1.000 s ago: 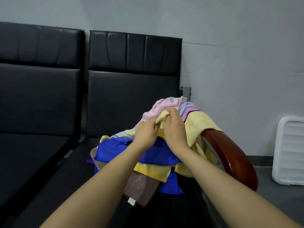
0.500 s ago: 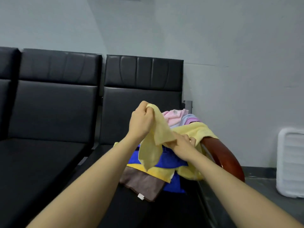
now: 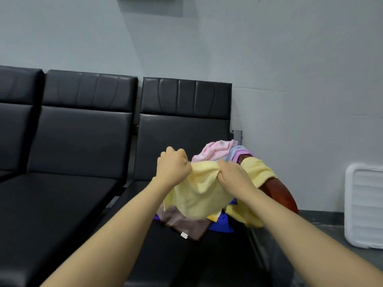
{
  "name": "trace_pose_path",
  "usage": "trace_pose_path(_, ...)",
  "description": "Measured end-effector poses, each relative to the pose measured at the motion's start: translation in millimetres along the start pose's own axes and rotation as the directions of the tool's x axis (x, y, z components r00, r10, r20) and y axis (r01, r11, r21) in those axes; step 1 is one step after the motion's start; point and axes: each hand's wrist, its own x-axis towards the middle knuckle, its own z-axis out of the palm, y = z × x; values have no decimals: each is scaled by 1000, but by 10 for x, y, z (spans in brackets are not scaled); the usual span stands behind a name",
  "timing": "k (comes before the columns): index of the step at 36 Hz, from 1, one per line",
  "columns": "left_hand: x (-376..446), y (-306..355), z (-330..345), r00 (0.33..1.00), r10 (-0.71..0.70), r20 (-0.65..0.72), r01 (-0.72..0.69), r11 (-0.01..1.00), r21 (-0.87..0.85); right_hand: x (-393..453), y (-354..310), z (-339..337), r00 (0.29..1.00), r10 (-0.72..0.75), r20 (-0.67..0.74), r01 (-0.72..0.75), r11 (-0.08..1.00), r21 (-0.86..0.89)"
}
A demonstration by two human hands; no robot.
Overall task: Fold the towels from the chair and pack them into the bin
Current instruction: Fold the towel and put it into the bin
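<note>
Both hands, left hand (image 3: 173, 165) and right hand (image 3: 233, 175), grip a limp, sagging pale-yellow towel (image 3: 195, 198).

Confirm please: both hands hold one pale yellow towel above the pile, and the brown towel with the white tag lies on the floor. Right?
Not quite. The brown towel with the white tag lies on the black chair seat, not the floor, as the head view shows. The left hand and right hand do hold the pale yellow towel.

Dim, even indoor light; soft focus, wide-angle bending at edges.
</note>
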Motion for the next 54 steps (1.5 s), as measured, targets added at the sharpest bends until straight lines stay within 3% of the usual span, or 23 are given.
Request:
trace_pose_path(3, -68, -49, 36, 999, 37, 14, -37, 999, 0, -19, -155, -40, 997, -82, -12, 82, 996, 21)
trace_pose_path(10, -129, -200, 69, 1000, -4, -24, -2, 978, -209, 40, -436, 72, 996, -83, -11, 82, 943, 321)
trace_pose_path(17, -116, -548, 92, 997, 29, -65, -43, 975, -218, 191, -764, 430, 988, -154, -23, 148, 882, 448)
trace_pose_path(25, -207, -806, 300, 988, -16, 154, 43, 983, -179, 91, -751, 726, 986, -167, 5, 138, 832, 537)
trace_pose_path(31, -313, -652, 618, 949, -22, 313, 50, 995, -81, -147, -404, 913, 976, -143, 164, 30, 836, 548)
trace_pose_path(34, -411, -576, 794, 915, -35, 403, 22, 999, 37, -272, -188, 927, 966, -138, 217, 39, 912, 407)
trace_pose_path(37, -510, -468, 967, 910, -39, 413, -60, 972, 226, -351, 38, 891, 966, -95, 242, 60, 987, 148)
trace_pose_path(41, -580, -280, 1153, 891, 39, 453, -127, 978, 165, -428, 255, 921, 948, -32, 317, 90, 981, -171)
trace_pose_path(44, -638, -115, 1328, 855, 110, 507, -179, 980, 89, -523, 327, 969, 931, 12, 365, 59, 981, -183)
trace_pose_path(48, -641, -13, 1478, 834, 110, 540, -232, 959, 164, -633, 351, 1050, 914, 51, 403, 51, 970, -238)
trace_pose_path(52, -623, -31, 1587, 860, 80, 504, -201, 961, 191, -774, 349, 1158, 899, 106, 425, 42, 945, -324)
trace_pose_path(54, -586, -38, 1623, 896, 60, 440, -164, 966, 202, -857, 315, 1197, 942, 101, 320, 22, 933, -359)
